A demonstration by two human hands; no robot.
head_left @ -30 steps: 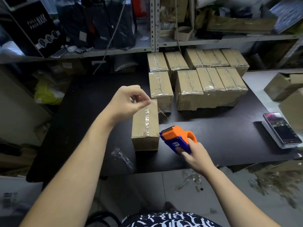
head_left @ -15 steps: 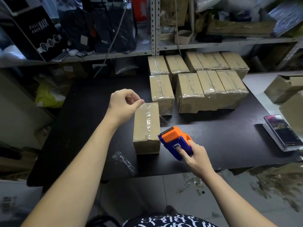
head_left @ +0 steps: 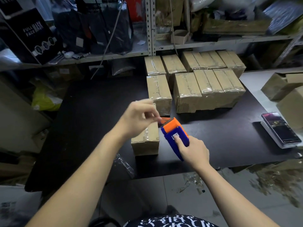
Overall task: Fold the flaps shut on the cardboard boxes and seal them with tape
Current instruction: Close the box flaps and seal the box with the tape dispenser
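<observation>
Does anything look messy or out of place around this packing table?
Yes: a crumpled strip of clear tape lies loose at the black table's near edge, and more scraps litter the floor below it. The sealed boxes sit in neat rows.

Left hand [head_left: 139, 117]: raised, thumb and forefinger pinched; contents blurred. Right hand [head_left: 194, 151]: just right of it, grips tape dispenser [head_left: 182, 133], forefinger straight on top.
</observation>
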